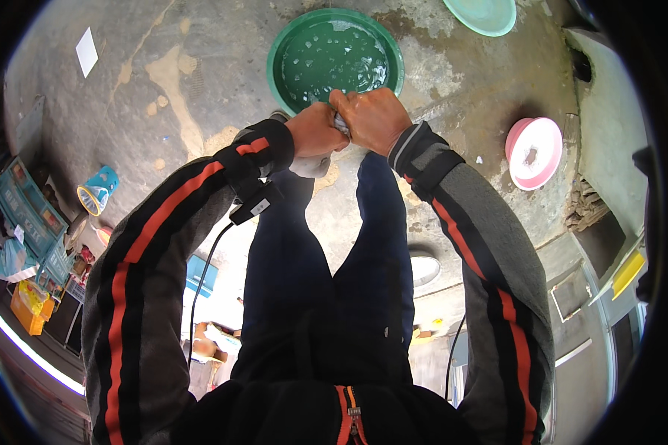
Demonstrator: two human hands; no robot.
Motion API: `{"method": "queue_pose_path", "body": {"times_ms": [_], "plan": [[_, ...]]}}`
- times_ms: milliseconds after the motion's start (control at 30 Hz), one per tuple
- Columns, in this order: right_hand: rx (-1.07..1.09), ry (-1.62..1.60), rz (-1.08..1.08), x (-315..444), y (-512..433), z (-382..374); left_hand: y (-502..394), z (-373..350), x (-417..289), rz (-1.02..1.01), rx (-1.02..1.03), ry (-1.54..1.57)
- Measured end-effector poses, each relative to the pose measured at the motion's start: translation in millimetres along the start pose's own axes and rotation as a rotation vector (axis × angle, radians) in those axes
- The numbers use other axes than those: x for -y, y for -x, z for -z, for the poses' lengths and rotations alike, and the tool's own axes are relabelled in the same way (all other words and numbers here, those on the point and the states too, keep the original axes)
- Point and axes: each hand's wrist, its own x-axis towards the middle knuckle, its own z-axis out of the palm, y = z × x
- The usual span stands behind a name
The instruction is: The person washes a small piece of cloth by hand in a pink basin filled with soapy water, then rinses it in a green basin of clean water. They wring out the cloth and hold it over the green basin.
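Both my hands grip a bunched, greyish-white wet-looking cloth [340,123], mostly hidden inside my fists. My left hand [316,130] closes on it from the left, and a pale fold hangs below that wrist. Just beside it, my right hand [374,115] is clenched on the other part, its knuckles facing up. The two fists nearly touch. Beyond them on the floor stands a round green plastic basin [274,67] of water with bubbles or foam on the surface. My fists overlap the basin's near rim in the view.
A pink basin [556,153] stands on the concrete floor [228,61] at the right. A pale green basin [485,16] is at the top right. Leftward are a blue waste basket [101,183], a teal plastic rack [30,206] and a white sheet [87,52]. Cables hang by both arms.
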Motion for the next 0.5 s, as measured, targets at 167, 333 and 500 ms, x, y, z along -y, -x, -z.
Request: {"method": "queue_pose_path", "body": {"times_ms": [167, 333, 500], "plan": [[-0.039, 0.126, 0.119, -5, 1, 5, 11, -4, -11, 0.105, 0.036, 0.326], [-0.04, 0.167, 0.176, -13, 1, 7, 10, -11, -10, 0.247, 0.079, 0.538], [0.018, 0.165, 0.187, -2, 10, 4, 10, -22, 6, 0.249, 0.14, 0.502]]}}
